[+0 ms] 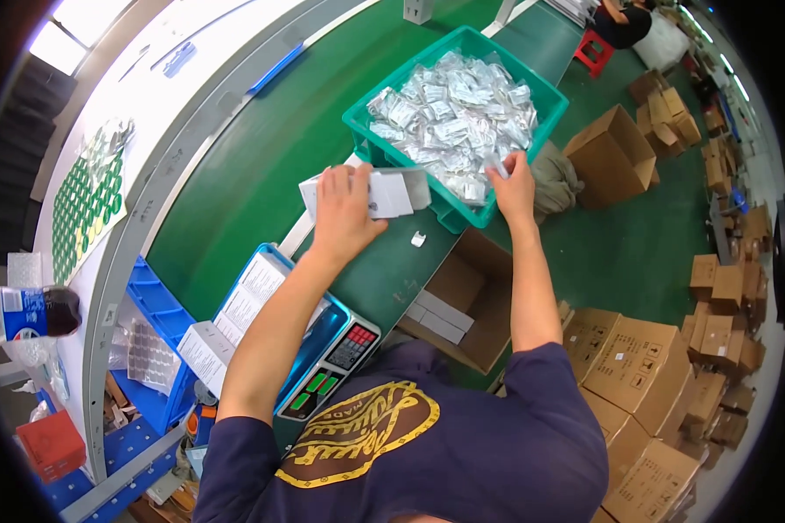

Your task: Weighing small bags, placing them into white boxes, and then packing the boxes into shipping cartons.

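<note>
The person's left hand (344, 213) is wrapped over a white box (394, 193), fingers bent across its upper side and thumb at the near side, a firm hold with the fingers spread just as wide as the box. The box lies on its side over the tabletop, its open end turned right, just beside the near left wall of the green tub (541, 118). The right hand (516, 187) is at the tub's near right rim, thumb and fingers closed in a pinch on a small pale packet (496, 166); I can't make out the packet's details from here. Inside the tub, a heap of clear-wrapped packets (453, 109) rises close to the rim.

Between the tub and the scale (330, 370) there's a stretch of green table (371, 275), with one little white piece (419, 239) lying on it, well in from the edge. That table edge runs slantwise under the right forearm, and just past it, lower down, an open carton (490, 301) holds a few white boxes along its bottom. The left forearm passes over a blue tray (266, 251) of white boxes, so that side is tight. On the right, stacked cartons (637, 362) crowd near the elbow, while green floor (597, 253) opens out beyond them.
</note>
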A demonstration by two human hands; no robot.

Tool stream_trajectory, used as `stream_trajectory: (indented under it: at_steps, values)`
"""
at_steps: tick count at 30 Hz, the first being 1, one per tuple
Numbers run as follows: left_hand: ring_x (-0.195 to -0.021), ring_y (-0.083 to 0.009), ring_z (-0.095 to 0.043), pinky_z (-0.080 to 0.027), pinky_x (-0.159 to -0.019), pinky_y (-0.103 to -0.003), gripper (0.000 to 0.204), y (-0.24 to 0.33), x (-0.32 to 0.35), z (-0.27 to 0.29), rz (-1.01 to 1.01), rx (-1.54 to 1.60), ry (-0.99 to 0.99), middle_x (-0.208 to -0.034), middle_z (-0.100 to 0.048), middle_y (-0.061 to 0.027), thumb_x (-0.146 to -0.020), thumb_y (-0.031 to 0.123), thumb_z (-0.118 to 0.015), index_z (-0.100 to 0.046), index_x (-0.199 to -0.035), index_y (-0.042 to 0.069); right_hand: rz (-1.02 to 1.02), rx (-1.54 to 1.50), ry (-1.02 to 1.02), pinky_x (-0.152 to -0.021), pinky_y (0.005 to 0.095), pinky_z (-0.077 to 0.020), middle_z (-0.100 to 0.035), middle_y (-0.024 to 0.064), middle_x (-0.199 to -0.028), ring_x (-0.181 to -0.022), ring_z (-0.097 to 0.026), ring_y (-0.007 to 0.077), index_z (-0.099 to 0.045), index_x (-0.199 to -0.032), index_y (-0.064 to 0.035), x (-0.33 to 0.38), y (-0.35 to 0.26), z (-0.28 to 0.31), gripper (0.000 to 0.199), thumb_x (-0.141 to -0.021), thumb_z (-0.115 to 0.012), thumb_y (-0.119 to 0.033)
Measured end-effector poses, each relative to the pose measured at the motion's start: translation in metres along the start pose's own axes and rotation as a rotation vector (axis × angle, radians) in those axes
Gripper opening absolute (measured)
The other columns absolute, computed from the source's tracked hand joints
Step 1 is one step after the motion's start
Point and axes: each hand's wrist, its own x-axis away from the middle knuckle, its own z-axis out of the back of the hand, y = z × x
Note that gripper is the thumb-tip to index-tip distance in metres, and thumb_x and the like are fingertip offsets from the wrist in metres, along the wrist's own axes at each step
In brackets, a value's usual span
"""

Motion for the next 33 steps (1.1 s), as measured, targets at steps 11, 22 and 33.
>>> stream_trajectory:
  at_steps: [11, 22, 33]
  values:
    - [-0.112, -0.0327, -0.046, -0.04, -0.097, -0.041, 0.096, 0.028, 0.117, 0.143, 0.399, 0.39, 0.389, -0.122, -0.04, -0.0173, -0.055, 0.006, -0.083, -0.032, -0.136, 0.004, 0.529, -0.886, -0.105, -0.07, 0.025, -0.0469, -0.057, 0.008, -0.1, -0.083, -0.058, 0.0136, -0.055, -0.112, -0.005, 0.157, -0.245, 0.083, 0.033, -0.082, -0.069, -0.003]
    - [-0.096, -0.0324, -0.059, -0.05, -0.081, -0.039, 0.101, 0.031, 0.22, 0.202, 0.375, 0.111, 0.659, -0.114, -0.054, -0.0178, -0.055, 0.016, -0.088, -0.031, -0.138, 0.002, 1.063, -0.524, -0.734, -0.076, 0.0354, -0.0505, -0.065, 0.0092, -0.103, -0.089, -0.062, 0.0288, -0.067, -0.101, -0.0071, 0.227, -0.337, 0.037, 0.025, -0.077, -0.072, -0.009]
    - [-0.09, -0.0315, -0.063, -0.055, -0.072, -0.037, 0.085, 0.053, 0.312, 0.217, 0.412, 0.232, 0.596, -0.119, -0.05, -0.0193, -0.058, 0.022, -0.086, -0.046, -0.133, 0.01, 1.166, -0.643, -0.846, -0.103, 0.0453, -0.0341, -0.04, 0.0191, -0.135, -0.125, -0.039, 0.0338, -0.052, -0.12, -0.004, 0.261, -0.331, 0.023, 0.054, -0.077, -0.076, -0.025]
